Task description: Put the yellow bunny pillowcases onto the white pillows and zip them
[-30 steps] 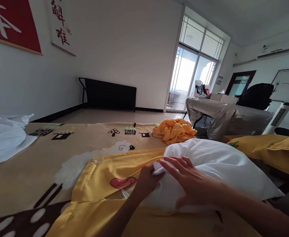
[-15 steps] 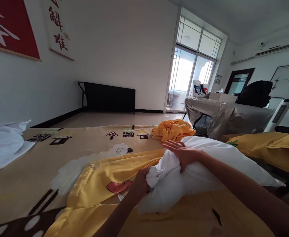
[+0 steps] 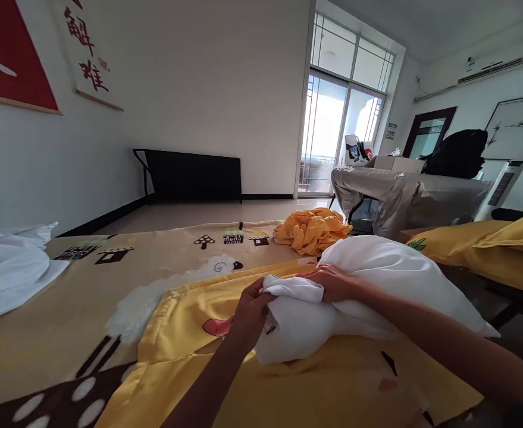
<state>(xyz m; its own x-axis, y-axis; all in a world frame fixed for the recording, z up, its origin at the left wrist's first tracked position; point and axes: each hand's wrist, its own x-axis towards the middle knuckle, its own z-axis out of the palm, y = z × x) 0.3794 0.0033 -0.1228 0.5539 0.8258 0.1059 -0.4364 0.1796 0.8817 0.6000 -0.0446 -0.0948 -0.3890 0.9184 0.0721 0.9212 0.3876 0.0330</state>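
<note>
**White pillow bunched between two gripping hands**

The white pillow [image 3: 390, 267] lies across a yellow pillowcase [image 3: 323, 386]. The left hand [image 3: 250, 306] pinches its gathered end; the right hand [image 3: 335, 282] is closed on the fabric alongside, fingertips hidden. A loosened left pinch could let the folds spring open. Pulling might also drag the pillowcase, unheld, over the sheep-patterned blanket [image 3: 87, 303] and wrinkle it. Crumpled orange cloth [image 3: 312, 232] sits just beyond.

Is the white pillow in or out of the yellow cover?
Mostly out: the white pillow lies widely exposed over the yellow cover. Whether any part is tucked inside, cannot tell.
</note>
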